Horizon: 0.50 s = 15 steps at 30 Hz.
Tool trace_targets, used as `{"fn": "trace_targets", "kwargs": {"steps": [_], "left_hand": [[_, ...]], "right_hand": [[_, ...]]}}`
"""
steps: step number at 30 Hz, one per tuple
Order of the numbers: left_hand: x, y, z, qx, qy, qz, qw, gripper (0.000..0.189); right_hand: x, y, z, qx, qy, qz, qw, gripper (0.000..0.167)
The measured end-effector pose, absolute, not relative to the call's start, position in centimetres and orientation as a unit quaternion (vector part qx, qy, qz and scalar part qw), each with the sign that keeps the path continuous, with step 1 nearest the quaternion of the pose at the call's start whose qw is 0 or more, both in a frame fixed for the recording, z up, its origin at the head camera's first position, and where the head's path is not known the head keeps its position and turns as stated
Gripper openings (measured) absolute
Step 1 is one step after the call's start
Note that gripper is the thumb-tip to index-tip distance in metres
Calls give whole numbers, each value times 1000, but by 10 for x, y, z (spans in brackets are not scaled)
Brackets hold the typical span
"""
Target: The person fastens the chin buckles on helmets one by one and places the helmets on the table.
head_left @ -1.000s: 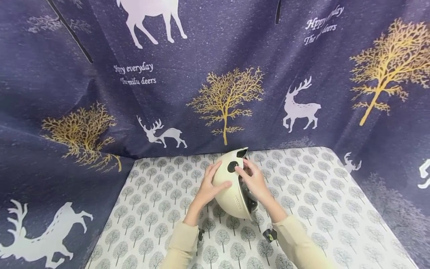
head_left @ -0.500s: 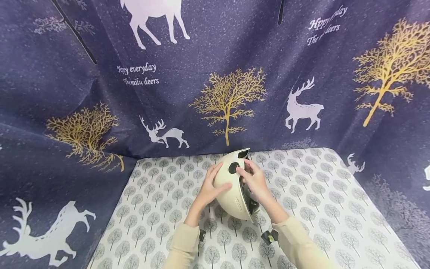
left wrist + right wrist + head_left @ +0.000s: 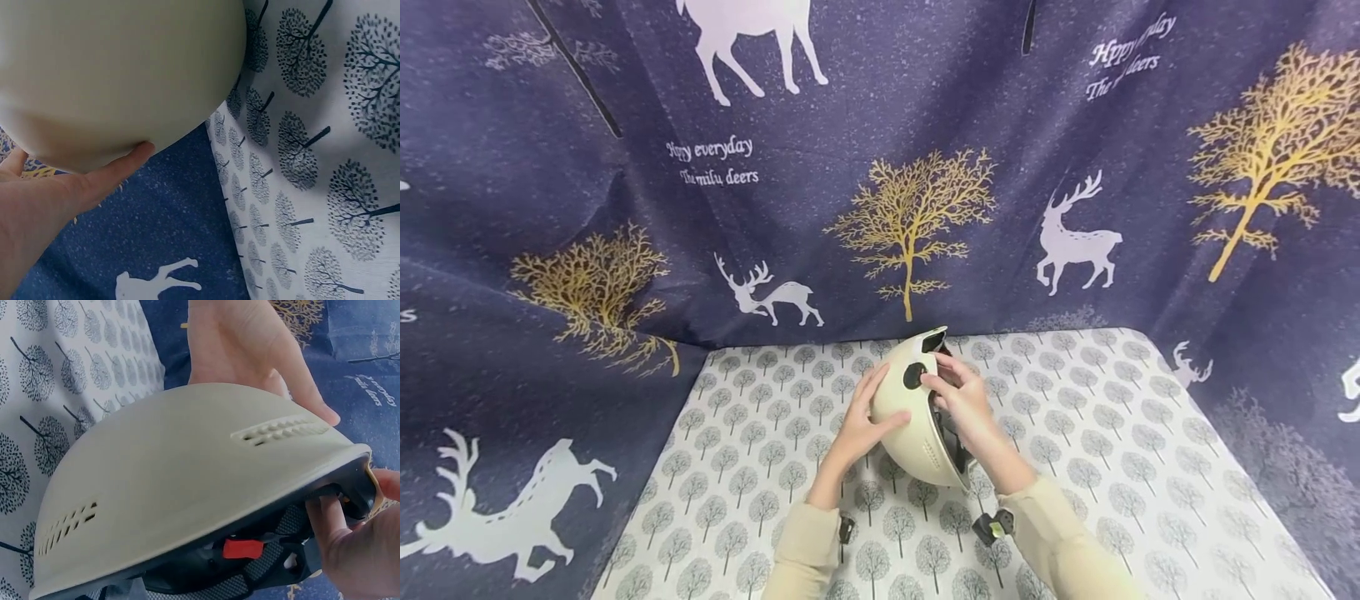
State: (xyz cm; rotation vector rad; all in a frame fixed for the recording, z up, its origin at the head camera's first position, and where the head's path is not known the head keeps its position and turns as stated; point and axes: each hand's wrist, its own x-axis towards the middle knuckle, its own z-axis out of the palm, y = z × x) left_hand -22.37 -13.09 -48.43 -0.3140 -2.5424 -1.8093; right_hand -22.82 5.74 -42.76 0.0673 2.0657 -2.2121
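A cream helmet (image 3: 907, 447) is tilted on its side in the head view, its hollow facing right. A dark oval opening (image 3: 914, 376) shows in its shell. My left hand (image 3: 853, 435) holds the rounded side, thumb spread along the near face; some fingertips are hidden in the left wrist view. My right hand (image 3: 964, 408) grips the rim at the far right, thumb outside and fingers reaching in, as the right wrist view shows. Inside are dark padding, a strap (image 3: 228, 587) and a red buckle part (image 3: 244, 549). Whether the helmet touches the table cannot be told.
A table with a white tree-print cloth (image 3: 752, 467) lies under the hands. Dark blue curtains (image 3: 820, 208) with deer and gold trees stand behind it and at both sides. Small dark devices (image 3: 992, 527) sit at both wrists.
The helmet's far end has tipped slightly to the left, with my right hand going along. Both hands keep their places on it. The view has shifted a little.
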Motion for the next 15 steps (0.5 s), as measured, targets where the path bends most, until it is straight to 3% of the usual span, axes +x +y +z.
{"fn": "trace_targets", "kwargs": {"steps": [9,15], "left_hand": [[-217,-145,-493,-95,-784,-613,-1,93],[-216,-159,-494,-107,-759,-642,26,91]], "right_hand": [[-229,56,-426,38,662,-745,64,49],[-231,57,-422,38,605,-792,73,51]]}}
